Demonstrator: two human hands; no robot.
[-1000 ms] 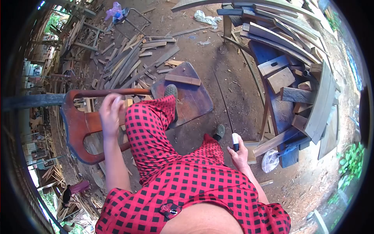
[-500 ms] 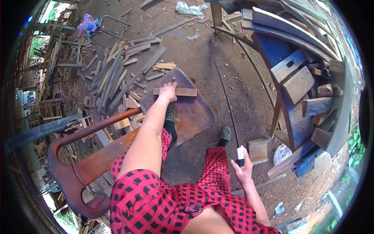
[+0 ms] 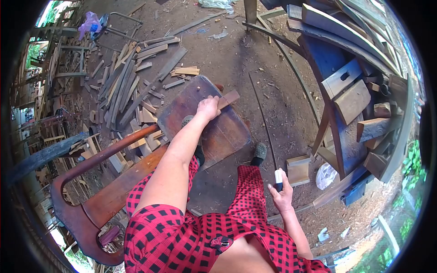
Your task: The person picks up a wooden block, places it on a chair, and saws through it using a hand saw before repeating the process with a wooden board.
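My left hand (image 3: 208,108) is closed around a short wooden block (image 3: 228,98), whose right end sticks out past the fingers. The block lies on or just above the seat (image 3: 223,134) of a brown wooden chair. A clog (image 3: 187,120) on my foot shows at the seat, partly behind my forearm. Off to the right, my right hand (image 3: 281,195) grips the white-and-black handle (image 3: 278,178) of a long thin-bladed tool. Its dark blade (image 3: 261,111) appears edge-on as a narrow line pointing away from me; whether it has teeth cannot be seen.
The chair's back (image 3: 107,200) reaches toward the lower left. Beyond the seat is a pile of wood strips (image 3: 125,88). A blue-sided bench (image 3: 321,57) loaded with boards stands at right. A clear plastic bag (image 3: 326,176) and an angled wood piece (image 3: 298,170) lie near my right hand.
The wooden block has turned on the seat, its right end swinging away from me, and my left hand has shifted right with it. My right hand still holds the tool, slightly further left in view.
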